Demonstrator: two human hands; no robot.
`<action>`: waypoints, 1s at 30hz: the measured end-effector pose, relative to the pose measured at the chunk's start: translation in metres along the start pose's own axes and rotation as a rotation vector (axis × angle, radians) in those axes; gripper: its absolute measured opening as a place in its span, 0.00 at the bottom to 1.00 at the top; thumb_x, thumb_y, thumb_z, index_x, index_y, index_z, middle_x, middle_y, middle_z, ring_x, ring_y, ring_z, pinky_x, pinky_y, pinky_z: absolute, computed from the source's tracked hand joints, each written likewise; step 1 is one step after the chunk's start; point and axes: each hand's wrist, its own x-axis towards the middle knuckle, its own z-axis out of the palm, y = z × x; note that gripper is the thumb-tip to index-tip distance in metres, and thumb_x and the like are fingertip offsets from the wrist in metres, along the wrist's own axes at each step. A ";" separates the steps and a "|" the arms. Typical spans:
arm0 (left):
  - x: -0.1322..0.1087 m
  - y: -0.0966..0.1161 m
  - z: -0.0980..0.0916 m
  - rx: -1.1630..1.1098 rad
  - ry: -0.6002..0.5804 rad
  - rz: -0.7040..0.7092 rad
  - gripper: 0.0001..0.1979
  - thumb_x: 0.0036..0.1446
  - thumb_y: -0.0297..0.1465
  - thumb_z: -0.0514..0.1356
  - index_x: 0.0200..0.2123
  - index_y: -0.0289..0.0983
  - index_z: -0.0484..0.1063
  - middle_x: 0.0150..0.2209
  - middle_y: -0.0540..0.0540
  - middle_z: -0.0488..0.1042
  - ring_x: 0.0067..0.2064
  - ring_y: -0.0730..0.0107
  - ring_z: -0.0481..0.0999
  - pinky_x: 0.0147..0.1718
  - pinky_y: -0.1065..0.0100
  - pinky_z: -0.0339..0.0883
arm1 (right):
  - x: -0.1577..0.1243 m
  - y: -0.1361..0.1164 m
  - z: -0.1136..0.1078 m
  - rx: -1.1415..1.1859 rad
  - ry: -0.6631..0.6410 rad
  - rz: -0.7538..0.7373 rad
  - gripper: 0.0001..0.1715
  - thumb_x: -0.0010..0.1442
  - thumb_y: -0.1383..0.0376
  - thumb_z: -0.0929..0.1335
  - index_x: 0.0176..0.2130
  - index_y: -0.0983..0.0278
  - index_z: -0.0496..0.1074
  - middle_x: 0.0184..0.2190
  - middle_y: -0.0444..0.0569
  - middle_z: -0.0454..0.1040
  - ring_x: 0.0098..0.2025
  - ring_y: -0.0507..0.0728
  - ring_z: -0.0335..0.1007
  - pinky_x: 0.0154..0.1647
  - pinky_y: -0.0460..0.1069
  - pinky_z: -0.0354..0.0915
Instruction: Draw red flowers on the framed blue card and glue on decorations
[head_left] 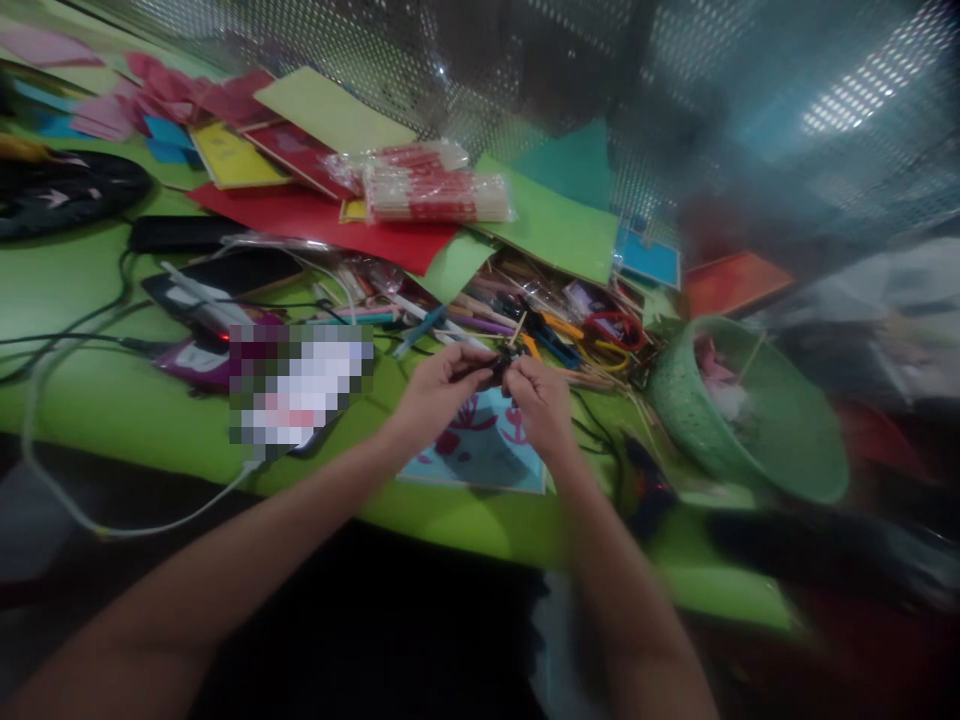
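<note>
My left hand [448,385] and my right hand [535,393] meet near the middle of the view, both with fingers pinched on a small dark object [504,362]. A thin pale stick rises from it; blur hides its exact shape. Just below my hands, a light blue sheet with dark pink painted shapes [480,450] lies on the green table [420,515]. My forearms partly cover the sheet's sides.
Scissors [607,355], pens and sticks lie behind my hands. Farther back are coloured papers [330,225] and a wrapped bundle of sticks [439,193]. A green basket [806,440] stands right; a phone [307,385], cables and a black tray [75,190] lie left.
</note>
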 end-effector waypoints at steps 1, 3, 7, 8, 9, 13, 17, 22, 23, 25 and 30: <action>0.000 0.001 -0.001 -0.017 -0.003 -0.016 0.16 0.50 0.33 0.73 0.41 0.36 0.77 0.39 0.46 0.83 0.44 0.65 0.83 0.53 0.59 0.76 | 0.001 0.000 -0.001 0.049 -0.021 0.019 0.15 0.62 0.61 0.62 0.23 0.59 0.63 0.21 0.41 0.63 0.26 0.53 0.61 0.30 0.49 0.56; 0.000 0.001 -0.003 -0.049 -0.009 -0.049 0.16 0.50 0.33 0.73 0.42 0.36 0.77 0.39 0.46 0.83 0.43 0.65 0.83 0.53 0.59 0.76 | 0.002 0.001 -0.001 0.126 -0.050 0.050 0.15 0.61 0.60 0.63 0.24 0.59 0.65 0.20 0.40 0.64 0.25 0.53 0.61 0.30 0.49 0.58; 0.001 0.000 -0.005 -0.106 -0.027 -0.104 0.17 0.50 0.34 0.73 0.43 0.36 0.79 0.40 0.45 0.84 0.43 0.65 0.83 0.52 0.59 0.77 | 0.004 0.002 -0.002 0.232 -0.084 0.065 0.15 0.61 0.59 0.63 0.24 0.59 0.66 0.20 0.41 0.64 0.25 0.53 0.61 0.29 0.49 0.59; 0.002 0.000 -0.005 -0.116 -0.031 -0.115 0.17 0.51 0.34 0.73 0.44 0.36 0.80 0.40 0.44 0.84 0.43 0.65 0.83 0.52 0.59 0.77 | 0.004 0.002 -0.002 0.248 -0.092 0.064 0.15 0.61 0.58 0.63 0.24 0.59 0.65 0.20 0.41 0.65 0.25 0.53 0.61 0.29 0.49 0.59; 0.002 0.000 -0.005 -0.123 -0.034 -0.124 0.17 0.51 0.34 0.72 0.44 0.36 0.80 0.41 0.44 0.84 0.44 0.65 0.84 0.52 0.59 0.77 | 0.004 0.002 -0.002 0.256 -0.097 0.063 0.15 0.61 0.58 0.63 0.24 0.59 0.65 0.20 0.42 0.66 0.25 0.53 0.61 0.29 0.49 0.60; 0.001 0.002 -0.004 -0.129 -0.039 -0.127 0.17 0.53 0.33 0.72 0.46 0.37 0.81 0.43 0.43 0.85 0.45 0.65 0.84 0.54 0.59 0.76 | 0.002 0.002 0.000 0.197 -0.072 0.036 0.18 0.65 0.57 0.63 0.25 0.59 0.65 0.22 0.42 0.67 0.26 0.53 0.63 0.31 0.49 0.61; -0.001 0.005 -0.002 -0.109 -0.034 -0.102 0.17 0.52 0.32 0.72 0.46 0.36 0.82 0.45 0.44 0.85 0.48 0.63 0.83 0.58 0.58 0.73 | 0.000 0.004 0.003 0.040 -0.017 -0.034 0.22 0.70 0.53 0.62 0.27 0.59 0.63 0.23 0.41 0.65 0.27 0.53 0.62 0.32 0.50 0.57; -0.002 0.005 0.000 -0.097 -0.031 -0.112 0.16 0.51 0.32 0.73 0.45 0.36 0.83 0.44 0.44 0.85 0.50 0.60 0.83 0.60 0.56 0.72 | 0.001 0.006 0.004 -0.104 0.044 -0.064 0.19 0.66 0.58 0.64 0.25 0.59 0.58 0.22 0.40 0.61 0.27 0.53 0.58 0.31 0.50 0.53; -0.001 0.004 0.000 -0.103 -0.032 -0.123 0.16 0.51 0.32 0.73 0.45 0.36 0.83 0.44 0.43 0.85 0.49 0.61 0.83 0.59 0.56 0.73 | 0.002 0.006 0.003 -0.066 0.044 -0.049 0.19 0.66 0.58 0.63 0.24 0.58 0.58 0.21 0.40 0.61 0.27 0.53 0.59 0.31 0.49 0.54; 0.000 0.004 -0.001 -0.122 -0.030 -0.148 0.16 0.52 0.32 0.72 0.45 0.36 0.83 0.43 0.43 0.85 0.47 0.62 0.84 0.58 0.56 0.74 | 0.003 0.006 0.002 0.057 0.023 -0.003 0.18 0.64 0.58 0.63 0.24 0.58 0.60 0.20 0.40 0.64 0.26 0.53 0.61 0.31 0.49 0.58; 0.002 0.005 -0.008 -0.179 0.020 -0.198 0.13 0.55 0.28 0.70 0.45 0.37 0.83 0.43 0.44 0.85 0.45 0.66 0.84 0.54 0.61 0.76 | 0.007 0.007 -0.009 0.265 0.049 0.026 0.13 0.61 0.59 0.63 0.26 0.60 0.68 0.25 0.44 0.73 0.28 0.54 0.68 0.33 0.50 0.66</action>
